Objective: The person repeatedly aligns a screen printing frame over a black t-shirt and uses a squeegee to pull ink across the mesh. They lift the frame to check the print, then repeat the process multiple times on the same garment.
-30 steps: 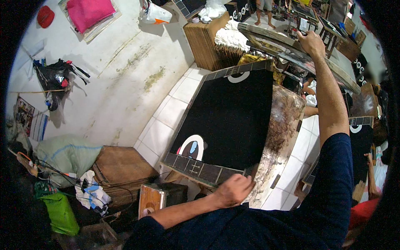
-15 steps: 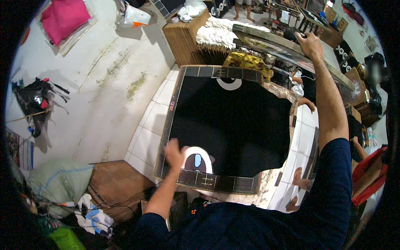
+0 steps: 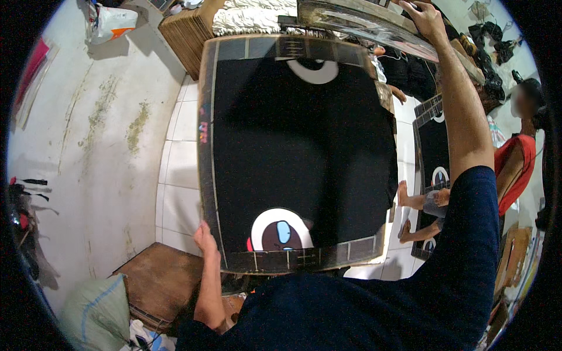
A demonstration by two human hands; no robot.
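A large dark board (image 3: 206, 164) lies before me, with white grid lines along its borders. Black fabric (image 3: 293, 146) is spread over it, bearing a printed white ring with a brown and light-blue centre (image 3: 257, 225) near me and a grey-white arc (image 3: 313, 73) at the far side. My left hand (image 3: 206, 238) is closed at the board's near left edge, its fingers partly hidden. At the upper right, my right hand (image 3: 426, 23) grips the rim of a wooden-framed printing screen (image 3: 363, 20), which stands tilted up beyond the board.
Another person in red (image 3: 518, 169) sits at the right by a second printed black board (image 3: 430, 158). A brown wooden box (image 3: 161, 278) and a pale green sack (image 3: 96, 310) stand at lower left. Beyond the board are stacked brown sheets (image 3: 184, 35) and white cloth (image 3: 246, 17). A stained white wall (image 3: 99, 146) rises left.
My left hand has moved from above the near print to the board's left edge. My right hand still holds the raised screen. The view has shifted, showing more of the person in red.
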